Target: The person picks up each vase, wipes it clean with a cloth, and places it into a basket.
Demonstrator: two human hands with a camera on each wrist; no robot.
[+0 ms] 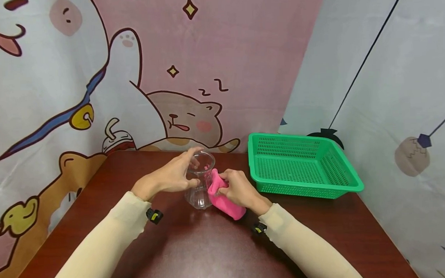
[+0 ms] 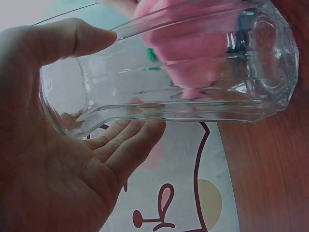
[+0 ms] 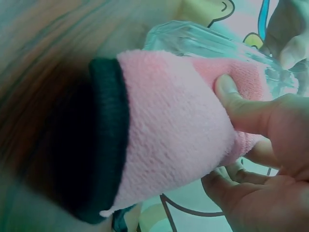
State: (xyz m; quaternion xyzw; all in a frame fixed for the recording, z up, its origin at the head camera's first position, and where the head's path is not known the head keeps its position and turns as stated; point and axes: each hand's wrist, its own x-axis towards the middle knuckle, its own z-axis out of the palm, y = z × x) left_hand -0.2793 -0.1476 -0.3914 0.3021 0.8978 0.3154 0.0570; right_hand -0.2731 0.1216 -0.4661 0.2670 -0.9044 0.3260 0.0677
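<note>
In the head view, my left hand [image 1: 172, 175] grips the glass vase [image 1: 199, 199] left of the green basket [image 1: 309, 189], and my right hand [image 1: 240, 189] pinches the pink cloth [image 1: 226, 204]. The left wrist view suggests fragile glass (maybe slippery), safer held round the body; the right one, soft, light cloth.

Perhaps a booth: cartoon drapes [image 1: 241, 52], table [image 1: 197, 250]
</note>
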